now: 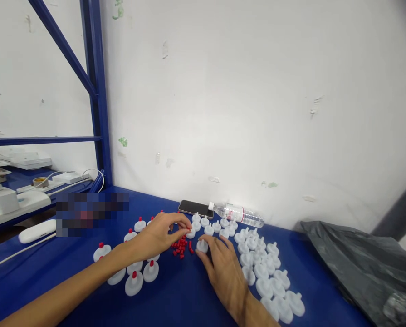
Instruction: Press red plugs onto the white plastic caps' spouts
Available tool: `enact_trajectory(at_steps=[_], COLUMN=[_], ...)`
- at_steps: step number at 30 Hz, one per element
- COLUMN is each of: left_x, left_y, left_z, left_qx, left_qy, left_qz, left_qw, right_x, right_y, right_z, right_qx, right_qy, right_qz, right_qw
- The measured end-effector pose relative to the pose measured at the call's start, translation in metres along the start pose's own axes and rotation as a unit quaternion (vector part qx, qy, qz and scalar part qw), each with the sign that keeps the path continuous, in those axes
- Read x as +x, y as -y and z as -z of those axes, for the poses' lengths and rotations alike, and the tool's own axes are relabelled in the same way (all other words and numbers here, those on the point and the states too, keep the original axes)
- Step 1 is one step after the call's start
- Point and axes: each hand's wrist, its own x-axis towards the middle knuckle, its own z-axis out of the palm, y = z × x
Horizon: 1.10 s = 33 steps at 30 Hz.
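Note:
My left hand reaches over a small pile of red caps on the blue table, its fingertips pinched together on a red cap. My right hand lies to the right of the pile and holds a white plastic disc part upright between thumb and fingers. White parts with red caps fitted stand to the left of my left arm. Several white parts without caps are spread to the right of my right hand.
A dark phone and a clear water bottle lie against the white wall at the back. A black plastic bag covers the right side. On the left stand a blue rack post, white boxes, cables and a tape roll.

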Motion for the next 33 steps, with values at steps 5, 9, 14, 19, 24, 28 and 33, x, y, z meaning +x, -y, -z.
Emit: enact_trajectory(at_steps=[5,9,14,19,24,28,33], left_x=[0.0,-0.002,-0.004,-0.004,-0.007,-0.011,-0.013], left_y=[-0.003,-0.001,-0.003,-0.003,-0.009,-0.013,-0.015], left_z=[-0.005,-0.009,-0.013,-0.018,-0.016,-0.012,-0.017], left_qx=[-0.053,-0.078,-0.095,-0.113,-0.175,-0.257,-0.371], left_qy=[0.024,0.048,0.063,0.061,0.049,0.106,0.21], left_qz=[-0.022,-0.032,-0.027,-0.009,0.023,0.031,0.044], left_qw=[0.998,0.995,0.993,0.992,0.983,0.96,0.904], right_x=[0.003,0.005,0.005,0.005,0.01,0.011,0.011], right_y=[0.007,0.012,0.016,0.015,0.018,0.024,0.03], right_z=[0.01,0.017,0.017,0.019,0.031,0.041,0.049], right_qx=[0.015,0.037,0.026,0.0,-0.037,-0.057,-0.053], right_qy=[-0.048,-0.063,-0.074,-0.096,-0.149,-0.199,-0.219], right_qz=[0.006,0.03,0.054,0.088,0.12,0.159,0.19], right_qw=[0.999,0.997,0.995,0.992,0.981,0.965,0.955])
